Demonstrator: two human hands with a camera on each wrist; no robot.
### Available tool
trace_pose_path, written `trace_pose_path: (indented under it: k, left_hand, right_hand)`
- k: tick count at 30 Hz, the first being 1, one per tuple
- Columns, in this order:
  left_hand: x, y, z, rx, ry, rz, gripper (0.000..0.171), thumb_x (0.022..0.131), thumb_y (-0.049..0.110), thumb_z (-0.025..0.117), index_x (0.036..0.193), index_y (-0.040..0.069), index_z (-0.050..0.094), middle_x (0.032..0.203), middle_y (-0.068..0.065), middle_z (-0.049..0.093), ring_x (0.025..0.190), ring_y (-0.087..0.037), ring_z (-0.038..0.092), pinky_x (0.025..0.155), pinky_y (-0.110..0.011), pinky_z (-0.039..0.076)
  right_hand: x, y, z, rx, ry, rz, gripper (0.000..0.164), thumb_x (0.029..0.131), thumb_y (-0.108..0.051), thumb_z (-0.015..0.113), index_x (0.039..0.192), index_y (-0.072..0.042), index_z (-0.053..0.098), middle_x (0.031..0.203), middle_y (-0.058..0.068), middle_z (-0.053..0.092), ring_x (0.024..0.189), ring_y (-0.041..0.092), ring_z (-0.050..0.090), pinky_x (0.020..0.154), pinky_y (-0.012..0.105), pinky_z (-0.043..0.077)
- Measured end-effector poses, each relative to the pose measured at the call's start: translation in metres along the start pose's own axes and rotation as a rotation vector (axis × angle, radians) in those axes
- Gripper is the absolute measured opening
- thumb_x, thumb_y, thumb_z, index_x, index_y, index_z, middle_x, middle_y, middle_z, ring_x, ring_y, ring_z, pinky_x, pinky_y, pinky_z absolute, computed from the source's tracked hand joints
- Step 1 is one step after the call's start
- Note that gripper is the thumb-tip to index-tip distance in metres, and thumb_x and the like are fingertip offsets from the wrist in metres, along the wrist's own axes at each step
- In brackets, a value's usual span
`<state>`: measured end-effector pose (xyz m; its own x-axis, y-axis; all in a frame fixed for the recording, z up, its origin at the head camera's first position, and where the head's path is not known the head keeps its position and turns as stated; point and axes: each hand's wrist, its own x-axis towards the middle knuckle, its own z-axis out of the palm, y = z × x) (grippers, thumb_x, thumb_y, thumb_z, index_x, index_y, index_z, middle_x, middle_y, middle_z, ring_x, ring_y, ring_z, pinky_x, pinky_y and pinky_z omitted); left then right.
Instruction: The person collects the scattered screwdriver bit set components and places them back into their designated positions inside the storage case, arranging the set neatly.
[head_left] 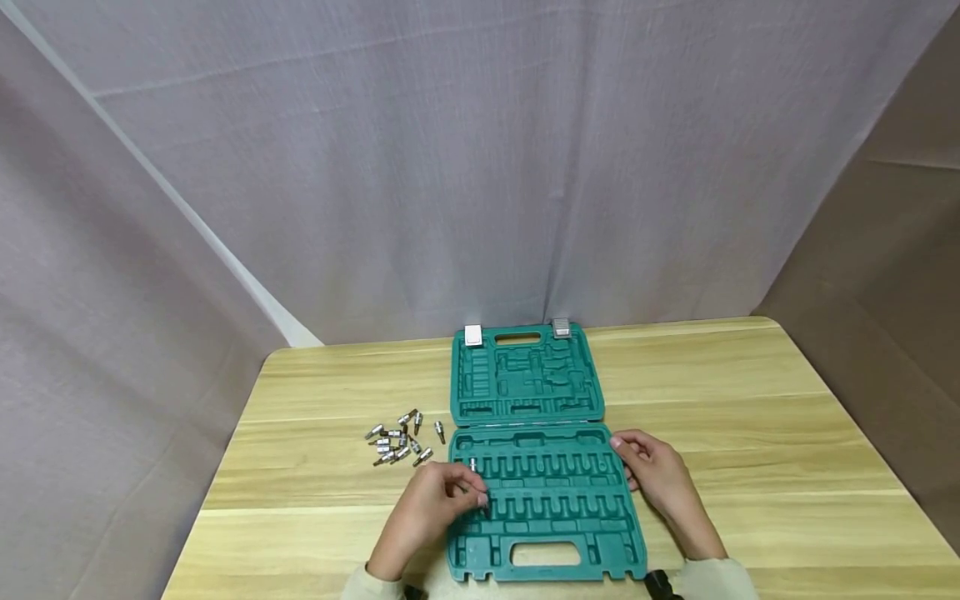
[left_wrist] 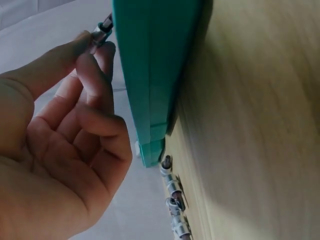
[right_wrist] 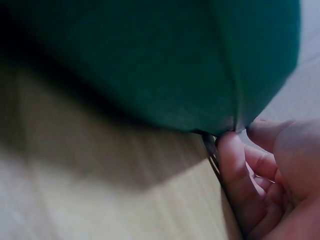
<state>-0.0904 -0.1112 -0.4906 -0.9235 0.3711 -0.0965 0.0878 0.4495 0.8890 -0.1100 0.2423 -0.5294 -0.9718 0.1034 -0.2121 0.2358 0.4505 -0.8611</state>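
Counted: one green tool case [head_left: 540, 527], two latches [head_left: 472, 335], one bench [head_left: 750, 450]. Bit sockets [head_left: 439, 430]: one seated, one held, about a dozen loose; overlap prevents exact count.

Looks like a cloth-walled booth [head_left: 712, 167]: grey drapes [head_left: 420, 183] at 12 and 9 o'clock, brownish cloth [head_left: 892, 317] at 3, wood-grain bench [head_left: 735, 392].

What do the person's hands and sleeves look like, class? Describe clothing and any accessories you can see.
The left hand and right hand are ungloved. The left sleeve and right sleeve are pale beige. Black fittings show beside both cuffs, mostly cropped.
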Motion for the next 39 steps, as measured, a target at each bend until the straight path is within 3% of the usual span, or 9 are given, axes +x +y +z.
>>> trace_pose_path:
  k: [5,9,15,26,30,39]
  left_hand:
    - [0.0015,-0.0009,0.0038,-0.010,-0.022,-0.017,0.005,0.093,0.007,0.080,0.097,0.005,0.080,0.083,0.005,0.075,0.068,-0.003,0.062,0.062,-0.020,0.053]
    - [0.0017,-0.0021,0.0053,0.032,-0.021,-0.014,0.002,0.093,0.008,0.080,0.094,0.009,0.081,0.082,0.007,0.075,0.065,-0.002,0.060,0.060,-0.021,0.050]
    - [0.0001,-0.0008,0.0054,0.075,-0.014,0.011,0.012,0.093,0.006,0.078,0.086,0.016,0.081,0.078,0.010,0.073,0.060,-0.001,0.053,0.055,-0.020,0.044]
    - [-0.0026,0.0006,-0.0020,0.160,-0.036,0.024,0.007,0.094,0.007,0.078,0.089,0.012,0.079,0.074,0.011,0.065,0.062,-0.002,0.052,0.057,-0.020,0.044]
    - [-0.0028,0.0004,-0.0024,0.198,-0.016,0.031,0.006,0.093,0.008,0.080,0.088,0.012,0.079,0.073,0.012,0.064,0.063,-0.001,0.053,0.059,-0.021,0.046]
    - [-0.0027,-0.0048,0.0004,0.254,0.038,0.093,0.011,0.092,0.006,0.079,0.085,0.015,0.080,0.080,0.011,0.074,0.067,0.004,0.058,0.062,-0.020,0.051]
  right_hand:
    - [0.0013,0.0009,0.0007,0.001,0.010,0.002,0.039,0.110,-0.027,0.060,0.134,0.003,0.065,0.082,0.006,0.062,0.062,0.015,0.062,0.059,0.029,0.058]
    - [0.0024,0.0005,0.0019,0.004,0.026,-0.001,0.038,0.110,-0.026,0.060,0.133,0.004,0.066,0.084,0.005,0.062,0.062,0.014,0.063,0.059,0.028,0.057]
    - [0.0021,-0.0001,0.0028,0.006,0.030,-0.010,0.036,0.109,-0.025,0.061,0.131,0.004,0.067,0.084,0.005,0.063,0.061,0.014,0.063,0.059,0.028,0.057]
    - [0.0019,0.0013,0.0013,-0.015,0.028,-0.015,0.040,0.109,-0.029,0.061,0.132,0.003,0.067,0.084,0.005,0.063,0.062,0.015,0.064,0.059,0.028,0.057]
    - [0.0019,0.0007,0.0005,-0.015,0.031,-0.021,0.039,0.109,-0.029,0.062,0.130,0.002,0.068,0.084,0.005,0.064,0.062,0.015,0.064,0.059,0.029,0.057]
    - [0.0015,0.0010,0.0001,-0.017,0.025,-0.018,0.041,0.109,-0.032,0.062,0.131,0.002,0.068,0.083,0.005,0.063,0.061,0.015,0.064,0.060,0.029,0.057]
